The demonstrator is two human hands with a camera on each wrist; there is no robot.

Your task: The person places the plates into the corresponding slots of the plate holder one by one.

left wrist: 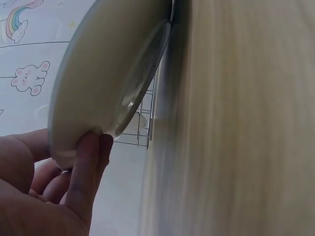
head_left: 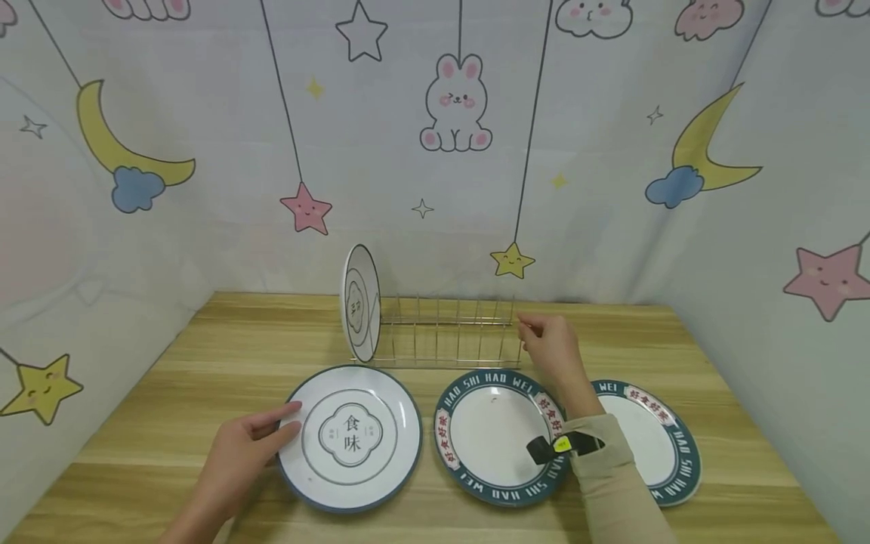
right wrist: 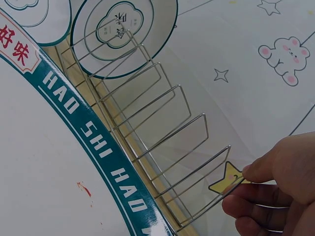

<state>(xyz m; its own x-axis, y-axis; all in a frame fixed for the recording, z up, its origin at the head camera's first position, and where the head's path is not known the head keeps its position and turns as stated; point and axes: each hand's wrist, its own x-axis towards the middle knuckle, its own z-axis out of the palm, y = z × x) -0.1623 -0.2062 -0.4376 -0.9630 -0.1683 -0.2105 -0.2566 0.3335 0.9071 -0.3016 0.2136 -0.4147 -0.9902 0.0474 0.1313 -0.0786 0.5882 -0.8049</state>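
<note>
In the head view, the white plate (head_left: 351, 442) is face up at the worktop (head_left: 258, 332), in front of the wire rack (head_left: 448, 368); the left grip (head_left: 238, 453) pinches its left rim. Its gloss suggests hard, smooth, fairly light ware, slippery if wet and apt to chip; the rim is the place to hold, ideally with fingers spread beneath. The right grip (head_left: 553, 347) is closed in a pinch at the rack's right end. The sleeve (head_left: 608, 483) and arm hide part of the right-hand patterned plate (head_left: 649, 438).

The left wrist view shows the white plate tilted, its held rim raised; the printed face is out of sight, and much of the rack hides behind it.

In the right wrist view, thumb and finger pinch the rack's thin, probably springy wire, so light pressure should suit. The middle patterned plate (right wrist: 49, 142) is cut off by the frame.
</note>
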